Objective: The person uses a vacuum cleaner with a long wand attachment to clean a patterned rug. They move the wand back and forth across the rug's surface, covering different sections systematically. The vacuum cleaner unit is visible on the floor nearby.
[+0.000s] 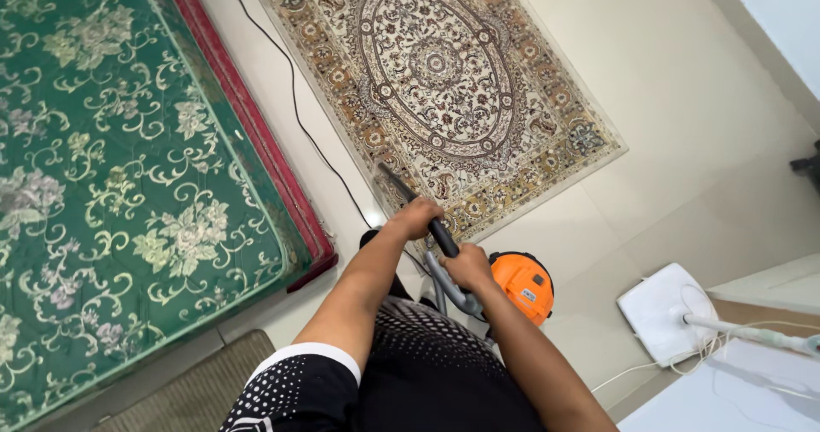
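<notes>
While gripped by the left hand [416, 218] and right hand [469, 265]: slim black vacuum wand [418, 210], rigid, tip on patterned woven rug [444, 82]. Round orange vacuum body [523, 285] just behind, glossy plastic.

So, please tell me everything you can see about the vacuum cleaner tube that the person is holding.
The vacuum tube is dark, slim and rigid, it looks like plastic. It slants from the hands up and left to the near corner of the patterned rug, where its narrow nozzle rests. The left hand grips it higher up, the right hand lower, where a grey hose curves down. An orange vacuum body sits just behind on the tiled floor.
</notes>
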